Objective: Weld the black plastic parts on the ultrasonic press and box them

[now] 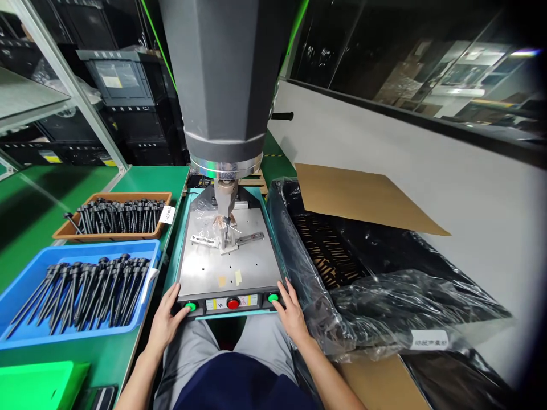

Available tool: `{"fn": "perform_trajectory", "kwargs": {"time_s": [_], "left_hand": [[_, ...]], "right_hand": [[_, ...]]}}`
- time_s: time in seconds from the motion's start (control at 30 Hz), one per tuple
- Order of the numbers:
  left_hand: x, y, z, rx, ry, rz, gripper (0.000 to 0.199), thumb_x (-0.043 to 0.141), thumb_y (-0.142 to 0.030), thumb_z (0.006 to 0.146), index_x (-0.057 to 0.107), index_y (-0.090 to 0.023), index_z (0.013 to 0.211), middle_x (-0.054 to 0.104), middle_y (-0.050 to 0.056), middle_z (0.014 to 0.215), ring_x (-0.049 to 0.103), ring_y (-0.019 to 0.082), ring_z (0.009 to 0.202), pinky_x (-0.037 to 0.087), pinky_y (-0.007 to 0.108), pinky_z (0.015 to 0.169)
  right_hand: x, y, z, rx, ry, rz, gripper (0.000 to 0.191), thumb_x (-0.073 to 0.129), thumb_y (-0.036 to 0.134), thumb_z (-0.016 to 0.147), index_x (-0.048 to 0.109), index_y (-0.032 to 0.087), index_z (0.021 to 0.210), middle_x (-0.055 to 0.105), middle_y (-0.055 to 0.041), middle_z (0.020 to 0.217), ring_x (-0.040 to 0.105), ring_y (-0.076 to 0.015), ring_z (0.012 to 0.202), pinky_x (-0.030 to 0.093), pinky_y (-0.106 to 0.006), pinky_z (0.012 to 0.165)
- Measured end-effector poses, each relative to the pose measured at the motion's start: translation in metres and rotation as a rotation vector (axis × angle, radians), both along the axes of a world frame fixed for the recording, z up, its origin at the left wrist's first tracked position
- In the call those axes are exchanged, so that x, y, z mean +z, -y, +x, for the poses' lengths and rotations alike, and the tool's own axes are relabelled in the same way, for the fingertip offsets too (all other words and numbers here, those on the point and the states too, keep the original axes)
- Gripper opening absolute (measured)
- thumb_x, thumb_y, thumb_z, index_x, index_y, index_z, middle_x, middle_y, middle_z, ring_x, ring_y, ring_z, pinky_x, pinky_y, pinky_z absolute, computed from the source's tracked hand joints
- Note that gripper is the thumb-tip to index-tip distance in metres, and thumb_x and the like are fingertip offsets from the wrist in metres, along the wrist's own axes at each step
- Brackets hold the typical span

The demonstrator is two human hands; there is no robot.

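My left hand (167,314) rests at the front left corner of a machine base, its thumb on a green button (191,307). At the front right corner, my right hand (292,310) has its thumb on another green button (273,298). Both hands hold nothing, and their fingers are apart from the thumbs. Between them is a red button (233,303). A metal plate (213,270) covers the base and carries a small fixture (228,245). The tool head (225,196) of the big grey machine (222,74) reaches down to the fixture; the part there is too small to make out.
Left of the machine, a blue tray (156,250) and an orange tray (168,199) hold several black rod-like parts. A bright green tray (38,381) lies nearer. On the right stands a plastic-lined box (299,285) of dark parts, with a cardboard sheet (363,196) over it.
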State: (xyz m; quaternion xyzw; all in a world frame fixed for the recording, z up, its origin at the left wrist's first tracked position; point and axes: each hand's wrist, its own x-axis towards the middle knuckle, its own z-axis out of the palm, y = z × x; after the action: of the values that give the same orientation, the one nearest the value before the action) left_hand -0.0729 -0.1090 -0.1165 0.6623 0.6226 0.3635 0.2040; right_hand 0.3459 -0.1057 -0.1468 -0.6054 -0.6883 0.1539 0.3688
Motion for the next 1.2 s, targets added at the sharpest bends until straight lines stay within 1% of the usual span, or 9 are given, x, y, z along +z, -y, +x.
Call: {"fn": "perform_trajectory", "kwargs": {"time_s": [0.2,0.3,0.43,0.53,0.67,0.83,0.97,1.07,1.2], "left_hand": [[0.003,0.000,-0.001,0.016,0.032,-0.019,0.067,0.065,-0.047,0.082,0.045,-0.028,0.143,0.045,0.009,0.148,0.043,0.029,0.136,0.035,0.047,0.114],[0.016,-0.003,0.001,0.030,0.047,-0.022,0.066,0.068,-0.049,0.079,0.052,-0.025,0.138,0.050,0.010,0.143,0.048,0.030,0.132,0.037,0.048,0.113],[0.042,-0.009,0.017,0.148,0.111,0.084,0.051,0.067,-0.047,0.080,0.062,-0.022,0.124,0.056,0.011,0.136,0.053,0.030,0.126,0.042,0.048,0.109],[0.058,-0.018,0.040,0.183,0.335,0.050,0.045,0.066,-0.046,0.080,0.065,-0.021,0.117,0.062,0.011,0.126,0.060,0.028,0.117,0.047,0.045,0.103],[0.062,-0.036,0.074,0.118,0.727,-0.181,0.049,0.072,-0.049,0.075,0.067,-0.015,0.111,0.064,0.016,0.125,0.061,0.030,0.115,0.047,0.047,0.102],[0.058,-0.059,0.099,0.043,0.922,-0.238,0.042,0.079,-0.045,0.069,0.071,-0.016,0.097,0.047,0.017,0.146,0.045,0.033,0.134,0.038,0.047,0.110],[0.063,-0.074,0.106,-0.027,1.072,-0.221,0.040,0.083,-0.043,0.065,0.073,-0.017,0.093,0.040,0.016,0.151,0.043,0.033,0.136,0.040,0.045,0.108],[0.068,-0.079,0.108,-0.063,1.092,-0.190,0.044,0.083,-0.043,0.065,0.072,-0.017,0.099,0.050,0.016,0.144,0.046,0.032,0.133,0.041,0.045,0.107],[0.078,-0.078,0.109,-0.030,1.162,-0.150,0.046,0.083,-0.037,0.066,0.069,-0.016,0.105,0.069,0.013,0.116,0.060,0.028,0.117,0.043,0.047,0.105]], "right_hand": [[0.004,0.001,-0.002,-0.057,-0.046,-0.085,0.054,0.054,0.032,0.092,0.043,0.030,0.144,0.035,-0.0087,0.154,0.042,-0.0280,0.138,0.041,-0.045,0.111],[0.010,0.001,0.001,-0.033,-0.059,-0.105,0.056,0.057,0.032,0.089,0.045,0.030,0.143,0.036,-0.0083,0.153,0.043,-0.0277,0.137,0.041,-0.044,0.111],[0.013,0.000,0.001,-0.037,-0.081,-0.098,0.056,0.058,0.034,0.088,0.047,0.028,0.142,0.038,-0.0095,0.151,0.044,-0.0283,0.136,0.041,-0.044,0.110],[0.013,0.000,-0.001,-0.051,-0.108,-0.091,0.054,0.058,0.037,0.088,0.050,0.026,0.140,0.041,-0.0113,0.149,0.044,-0.0290,0.136,0.042,-0.046,0.110],[0.015,-0.003,-0.001,-0.080,-0.172,-0.095,0.052,0.060,0.042,0.086,0.055,0.025,0.135,0.047,-0.0128,0.144,0.048,-0.0292,0.133,0.043,-0.047,0.108],[0.041,-0.013,-0.008,-0.160,-0.252,-0.019,0.037,0.059,0.045,0.086,0.069,0.020,0.112,0.059,-0.0147,0.130,0.057,-0.0287,0.120,0.046,-0.049,0.104],[0.068,-0.031,-0.028,-0.155,-0.324,0.088,0.032,0.054,0.042,0.090,0.071,0.018,0.104,0.066,-0.0152,0.119,0.061,-0.0269,0.113,0.046,-0.048,0.103],[0.079,-0.052,-0.050,-0.067,-0.471,0.017,0.034,0.054,0.042,0.090,0.070,0.018,0.107,0.069,-0.0144,0.116,0.064,-0.0270,0.111,0.050,-0.047,0.099],[0.086,-0.086,-0.086,0.064,-0.756,-0.195,0.041,0.062,0.048,0.083,0.069,0.018,0.110,0.071,-0.0136,0.112,0.068,-0.0277,0.104,0.055,-0.047,0.092]]}}
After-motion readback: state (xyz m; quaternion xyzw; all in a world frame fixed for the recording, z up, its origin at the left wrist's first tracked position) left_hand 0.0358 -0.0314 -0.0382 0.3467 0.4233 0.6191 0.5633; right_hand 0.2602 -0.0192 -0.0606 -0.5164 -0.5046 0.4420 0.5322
